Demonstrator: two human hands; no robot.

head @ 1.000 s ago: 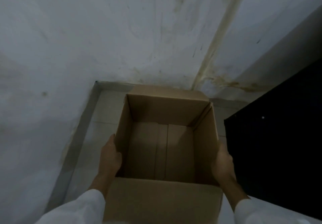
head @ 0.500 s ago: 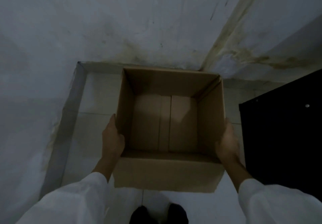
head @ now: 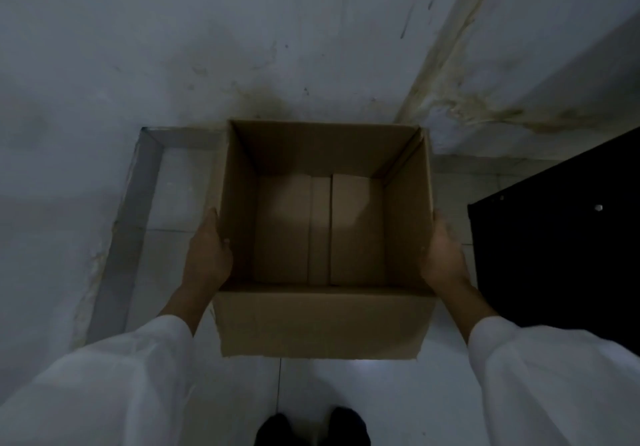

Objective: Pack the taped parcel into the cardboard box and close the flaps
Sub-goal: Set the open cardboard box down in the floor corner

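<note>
Left hand (head: pixel 207 255) and right hand (head: pixel 445 258) clasp the cardboard box (head: pixel 322 324); dark cabinet (head: pixel 561 255), seemingly, right.

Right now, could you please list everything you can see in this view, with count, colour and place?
cardboard box: one, brown, centre, open at the top, nothing inside but its bottom flaps
wall: one, grey-white and stained, across the top and left
floor tiles: several, pale, under and around the box
skirting strip: one, grey, along the foot of the wall at left
dark object: one, black, at right beside the box; what it is cannot be told
taped parcel: none in view
shoes: two, black, bottom centre
sleeves: two, white, bottom corners
left hand: one, grip on the box's left wall
right hand: one, grip on the box's right wall
</note>
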